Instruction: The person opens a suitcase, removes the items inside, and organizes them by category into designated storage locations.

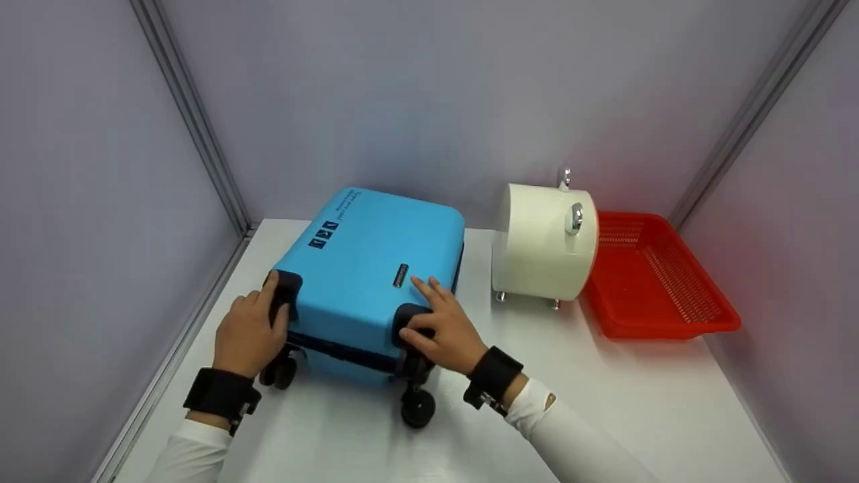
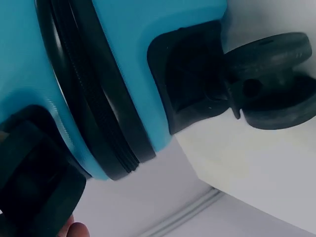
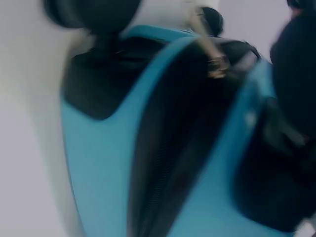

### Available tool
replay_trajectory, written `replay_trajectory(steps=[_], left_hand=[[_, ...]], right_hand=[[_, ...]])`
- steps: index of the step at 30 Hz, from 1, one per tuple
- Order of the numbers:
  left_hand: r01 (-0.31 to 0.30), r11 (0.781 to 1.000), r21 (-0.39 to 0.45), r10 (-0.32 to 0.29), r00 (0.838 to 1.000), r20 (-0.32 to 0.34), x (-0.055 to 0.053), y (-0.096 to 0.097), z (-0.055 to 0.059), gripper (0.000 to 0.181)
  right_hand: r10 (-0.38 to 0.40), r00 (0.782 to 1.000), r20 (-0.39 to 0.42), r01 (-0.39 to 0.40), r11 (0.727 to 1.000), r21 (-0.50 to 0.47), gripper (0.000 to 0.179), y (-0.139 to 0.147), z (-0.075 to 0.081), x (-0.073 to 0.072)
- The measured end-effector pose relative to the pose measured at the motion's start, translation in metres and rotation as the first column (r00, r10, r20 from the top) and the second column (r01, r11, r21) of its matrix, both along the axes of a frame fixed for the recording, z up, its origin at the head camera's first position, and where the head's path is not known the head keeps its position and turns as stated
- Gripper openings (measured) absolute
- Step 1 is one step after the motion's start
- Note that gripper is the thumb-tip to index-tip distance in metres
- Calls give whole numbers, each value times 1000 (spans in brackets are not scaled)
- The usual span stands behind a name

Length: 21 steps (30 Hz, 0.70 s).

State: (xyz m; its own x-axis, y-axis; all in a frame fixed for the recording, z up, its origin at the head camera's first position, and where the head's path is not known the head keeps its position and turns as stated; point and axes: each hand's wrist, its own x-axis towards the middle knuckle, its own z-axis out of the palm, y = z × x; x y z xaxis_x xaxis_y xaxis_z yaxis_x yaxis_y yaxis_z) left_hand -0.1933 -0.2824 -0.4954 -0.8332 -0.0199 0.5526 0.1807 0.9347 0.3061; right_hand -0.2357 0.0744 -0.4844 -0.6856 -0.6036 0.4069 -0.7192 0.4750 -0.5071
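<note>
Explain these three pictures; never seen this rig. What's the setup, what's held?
No robot here: these are a person's bare left hand and right hand, with black bands on the wrists. The wide picture comes from a head-worn camera looking forward and down. On the white table are a blue suitcase, a cream container with shiny handles, and a red basket. Each hand holds a near upper black corner of the suitcase, though some fingers are hidden. The close-ups come from cameras on each wrist: both show the suitcase's dark seam and wheels; the right one is blurred.
</note>
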Motion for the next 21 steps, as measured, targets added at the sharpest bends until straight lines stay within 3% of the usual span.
replay_trajectory(steps=[5, 10, 13, 15, 17, 19, 21], left_hand=[[0, 1000, -17, 0, 1000, 20, 16, 29, 0, 69], [20, 999, -41, -20, 1000, 5, 29, 61, -2, 74], [35, 999, -34, -36, 999, -13, 33, 75, -1, 72], [40, 999, -19, -40, 999, -16, 35, 79, 2, 68], [37, 999, -13, -37, 999, -19, 34, 78, 9, 65], [35, 999, -14, -36, 999, -26, 31, 73, 19, 61], [43, 999, -25, -44, 998, -44, 26, 66, 30, 56]], right_hand=[[-75, 984, 164, 74, 997, 9, 17, 27, 17, -21], [-106, 974, 202, 105, 994, 18, 12, 53, 20, -42], [-90, 970, 227, 101, 994, -36, 11, 66, 16, -52], [-82, 962, 262, 121, 983, -137, 14, 74, 11, -55], [-122, 945, 305, 204, 945, -256, 17, 79, 3, -54], [-173, 916, 361, 312, 875, -370, 22, 83, -9, -52], [-238, 875, 421, 423, 801, -425, 25, 86, -23, -49]])
